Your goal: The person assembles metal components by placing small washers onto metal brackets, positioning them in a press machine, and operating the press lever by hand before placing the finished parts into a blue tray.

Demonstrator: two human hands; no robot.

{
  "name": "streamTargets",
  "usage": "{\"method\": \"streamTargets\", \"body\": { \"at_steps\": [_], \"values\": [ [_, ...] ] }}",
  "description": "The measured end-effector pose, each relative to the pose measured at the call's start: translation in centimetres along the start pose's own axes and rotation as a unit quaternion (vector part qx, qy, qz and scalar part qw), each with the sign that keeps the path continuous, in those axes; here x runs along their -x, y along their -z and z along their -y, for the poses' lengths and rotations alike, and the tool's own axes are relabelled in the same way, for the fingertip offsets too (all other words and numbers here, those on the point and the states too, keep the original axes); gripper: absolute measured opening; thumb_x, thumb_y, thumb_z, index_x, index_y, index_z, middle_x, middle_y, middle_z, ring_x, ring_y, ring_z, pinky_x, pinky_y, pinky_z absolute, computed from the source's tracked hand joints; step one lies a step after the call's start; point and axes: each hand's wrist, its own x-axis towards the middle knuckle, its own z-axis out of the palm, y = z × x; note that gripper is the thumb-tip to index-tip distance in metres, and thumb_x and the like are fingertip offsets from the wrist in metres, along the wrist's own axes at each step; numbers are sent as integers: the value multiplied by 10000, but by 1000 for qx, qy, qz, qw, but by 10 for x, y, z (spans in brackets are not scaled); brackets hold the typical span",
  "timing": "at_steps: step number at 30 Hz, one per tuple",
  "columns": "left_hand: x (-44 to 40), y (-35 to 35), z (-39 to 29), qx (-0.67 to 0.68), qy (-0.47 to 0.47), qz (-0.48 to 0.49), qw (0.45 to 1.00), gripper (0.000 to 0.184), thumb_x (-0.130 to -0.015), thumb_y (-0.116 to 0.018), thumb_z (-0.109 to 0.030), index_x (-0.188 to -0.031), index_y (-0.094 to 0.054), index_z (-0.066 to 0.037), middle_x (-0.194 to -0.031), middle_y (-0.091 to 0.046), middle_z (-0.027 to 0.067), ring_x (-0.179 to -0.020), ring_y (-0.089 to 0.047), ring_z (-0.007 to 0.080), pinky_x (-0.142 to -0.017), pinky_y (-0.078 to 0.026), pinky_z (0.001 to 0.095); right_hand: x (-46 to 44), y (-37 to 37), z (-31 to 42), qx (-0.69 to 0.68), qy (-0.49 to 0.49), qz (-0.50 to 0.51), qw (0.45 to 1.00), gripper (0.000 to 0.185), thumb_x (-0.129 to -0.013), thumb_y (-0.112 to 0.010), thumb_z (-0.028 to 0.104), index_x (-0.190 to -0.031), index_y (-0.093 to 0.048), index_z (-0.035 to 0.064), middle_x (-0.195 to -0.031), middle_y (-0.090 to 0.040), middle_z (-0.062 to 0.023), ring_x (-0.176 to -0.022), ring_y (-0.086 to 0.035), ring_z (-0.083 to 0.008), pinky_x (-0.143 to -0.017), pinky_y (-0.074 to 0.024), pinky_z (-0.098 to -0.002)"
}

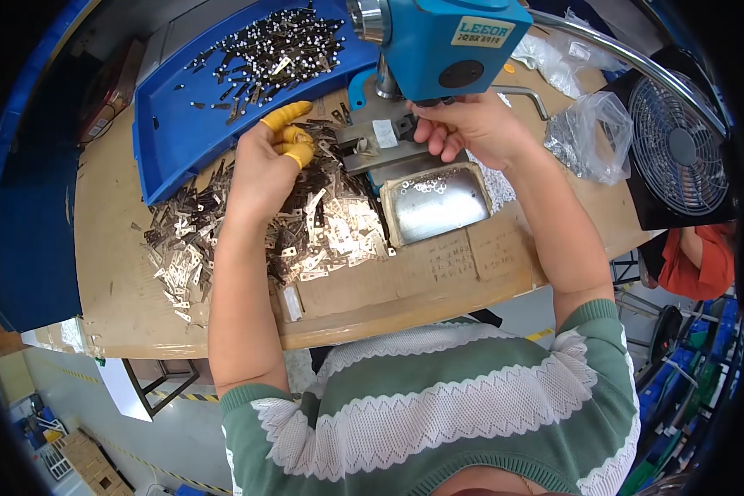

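Observation:
My left hand (pixel 274 157), with yellow covers on several fingers, is over the pile of flat metal pieces (pixel 322 223), near the edge of the blue tray (pixel 159 157). Its fingers are curved and apart, and no piece shows between them. My right hand (pixel 463 128) is just under the head of the blue machine (pixel 463 50), beside the metal fixture (pixel 388 153). Its fingers are curled, and whatever the thumb and forefinger hold, if anything, is hidden. A metal dish (pixel 438 217) with small white rings stands below the fixture.
The blue tray holds many dark pieces with white parts. Plastic bags (pixel 591 136) and a fan (pixel 682 145) are at the right, with a person's red sleeve (pixel 698 264) below. A bent metal rod (pixel 525 93) lies right of the machine.

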Motion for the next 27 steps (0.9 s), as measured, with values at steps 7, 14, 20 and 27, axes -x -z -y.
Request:
{"method": "streamTargets", "body": {
  "at_steps": [7, 14, 20, 27],
  "values": [
    [21, -21, -30, 158, -1, 104, 982, 562, -714, -587, 55, -1258, -447, 29, -822, -592, 14, -735, -548, 68, -669, -435, 175, 33, -38, -27, 117, 242, -50, 962, 203, -804, -659, 155, -929, -589, 10, -696, -594, -40, -607, -562, -63, -546, -456, -213],
    [34, -40, -32, 211, 100, 178, 956, 352, -763, -683, -47, -1090, -581, 31, -936, -647, 107, -769, -631, 154, -619, -522, 246, 62, -39, -27, 185, 357, -87, 911, 57, -802, -632, 45, -853, -618, 26, -795, -608, -45, -708, -570, -110, -602, -445, -238],
    [40, -53, -25, 176, 110, 237, 949, 225, -770, -669, -22, -990, -638, 14, -859, -655, 90, -689, -628, 136, -571, -515, 232, 89, 1, -56, 268, 327, -216, 880, 106, -752, -666, 52, -850, -640, 22, -789, -613, -94, -687, -585, -221, -618, -463, -294],
    [34, -60, -13, 178, 68, 153, 970, 149, -791, -628, -19, -935, -632, 19, -845, -652, 128, -657, -636, 169, -523, -506, 214, 113, 84, -84, 450, 166, -292, 828, 80, -741, -658, 66, -817, -650, 46, -795, -603, -76, -794, -576, -246, -726, -451, -325]
  ]
}}
